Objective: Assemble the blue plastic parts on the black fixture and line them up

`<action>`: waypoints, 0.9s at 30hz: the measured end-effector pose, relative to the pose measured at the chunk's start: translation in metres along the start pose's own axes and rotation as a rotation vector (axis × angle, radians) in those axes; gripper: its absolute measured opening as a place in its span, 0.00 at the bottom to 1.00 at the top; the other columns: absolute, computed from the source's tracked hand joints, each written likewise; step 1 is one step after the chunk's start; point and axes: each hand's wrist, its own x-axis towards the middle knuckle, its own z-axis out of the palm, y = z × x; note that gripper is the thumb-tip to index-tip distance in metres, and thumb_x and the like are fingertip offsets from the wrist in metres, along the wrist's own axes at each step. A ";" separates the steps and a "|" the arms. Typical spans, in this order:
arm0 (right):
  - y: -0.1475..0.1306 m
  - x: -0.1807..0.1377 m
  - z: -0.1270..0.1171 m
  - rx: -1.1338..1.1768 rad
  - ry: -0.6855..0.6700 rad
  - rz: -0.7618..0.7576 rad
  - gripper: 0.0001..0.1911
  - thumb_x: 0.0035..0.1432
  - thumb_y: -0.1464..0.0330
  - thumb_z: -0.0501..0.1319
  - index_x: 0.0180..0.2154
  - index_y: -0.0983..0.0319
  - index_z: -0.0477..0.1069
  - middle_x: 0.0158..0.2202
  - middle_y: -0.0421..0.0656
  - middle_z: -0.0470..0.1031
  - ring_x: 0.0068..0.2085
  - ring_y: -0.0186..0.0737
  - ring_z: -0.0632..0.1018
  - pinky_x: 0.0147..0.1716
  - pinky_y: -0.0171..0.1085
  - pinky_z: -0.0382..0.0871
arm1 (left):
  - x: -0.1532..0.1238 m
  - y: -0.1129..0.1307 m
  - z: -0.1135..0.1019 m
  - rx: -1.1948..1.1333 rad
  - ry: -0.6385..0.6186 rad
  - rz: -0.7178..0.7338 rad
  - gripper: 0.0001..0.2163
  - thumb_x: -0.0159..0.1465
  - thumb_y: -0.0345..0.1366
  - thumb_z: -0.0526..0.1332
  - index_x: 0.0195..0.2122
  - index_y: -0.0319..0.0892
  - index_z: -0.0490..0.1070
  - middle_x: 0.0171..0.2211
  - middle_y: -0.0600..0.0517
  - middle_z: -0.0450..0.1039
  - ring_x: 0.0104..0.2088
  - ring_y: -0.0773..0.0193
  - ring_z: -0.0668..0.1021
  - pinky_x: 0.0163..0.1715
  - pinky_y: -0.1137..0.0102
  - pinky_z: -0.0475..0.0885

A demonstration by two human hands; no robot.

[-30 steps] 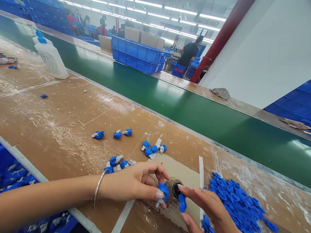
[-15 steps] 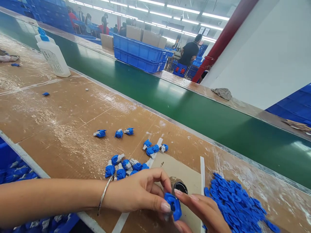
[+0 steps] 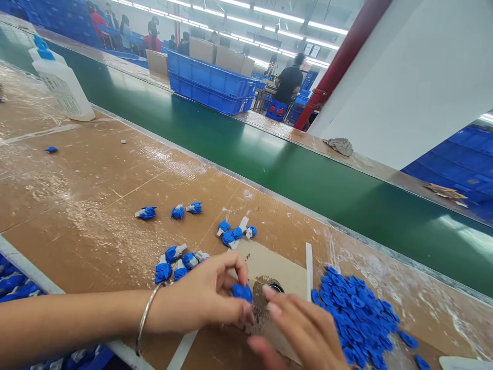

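Observation:
My left hand point(image 3: 208, 293), a metal bangle on its wrist, pinches a small blue plastic part point(image 3: 242, 293) between thumb and fingers. Just to the right is my right hand point(image 3: 304, 329), slightly blurred, its thumb and fingers apart with nothing seen between them. Its fingertips partly cover a small round black object point(image 3: 276, 288) on a stained beige sheet point(image 3: 265, 259). Close behind my left hand lies a cluster of blue-and-grey assembled pieces point(image 3: 163, 271). Beyond my right hand is a heap of loose flat blue parts point(image 3: 358, 313).
A white bottle with a blue cap point(image 3: 63, 85) stands at the far left of the cardboard-covered table point(image 3: 96, 190). A green conveyor belt point(image 3: 215, 133) runs behind it. Blue crates point(image 3: 210, 85) sit across the belt. At lower left, a bin point(image 3: 17, 282) holds similar blue pieces.
My right hand has drawn away from the blue part, which it was touching before. My left hand still holds the part, now turned. The whole view has shifted slightly.

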 end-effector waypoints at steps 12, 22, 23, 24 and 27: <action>0.098 -0.027 -0.012 -0.275 -0.274 0.110 0.18 0.63 0.67 0.46 0.33 0.60 0.74 0.31 0.42 0.80 0.28 0.40 0.82 0.24 0.36 0.77 | -0.002 0.056 -0.088 1.714 0.693 0.125 0.05 0.60 0.26 0.54 0.31 0.42 0.66 0.33 0.46 0.67 0.37 0.50 0.72 0.36 0.58 0.68; 0.096 -0.026 -0.013 -0.048 -0.297 0.315 0.12 0.58 0.64 0.52 0.31 0.57 0.73 0.31 0.40 0.76 0.24 0.33 0.79 0.21 0.28 0.73 | -0.002 0.049 -0.051 1.552 0.230 0.264 0.02 0.63 0.33 0.60 0.36 0.43 0.71 0.36 0.52 0.73 0.40 0.60 0.73 0.42 0.66 0.67; 0.098 -0.028 -0.013 -0.017 -0.304 0.313 0.12 0.59 0.64 0.52 0.32 0.58 0.73 0.33 0.40 0.76 0.25 0.31 0.79 0.23 0.27 0.74 | -0.002 0.047 -0.046 1.529 0.178 0.256 0.02 0.62 0.33 0.62 0.36 0.43 0.71 0.35 0.53 0.74 0.38 0.61 0.74 0.41 0.67 0.67; 0.100 -0.030 -0.012 0.012 -0.309 0.315 0.12 0.60 0.64 0.53 0.33 0.58 0.73 0.34 0.40 0.76 0.26 0.30 0.79 0.25 0.26 0.74 | -0.002 0.044 -0.043 1.511 0.137 0.241 0.04 0.61 0.33 0.63 0.36 0.42 0.72 0.35 0.53 0.74 0.38 0.60 0.74 0.41 0.66 0.66; 0.105 -0.037 -0.011 0.055 -0.293 0.325 0.10 0.62 0.62 0.54 0.35 0.56 0.73 0.38 0.40 0.75 0.29 0.30 0.80 0.29 0.25 0.74 | -0.001 0.035 -0.035 1.502 0.070 0.158 0.09 0.59 0.36 0.67 0.39 0.41 0.72 0.38 0.50 0.75 0.40 0.56 0.75 0.41 0.64 0.65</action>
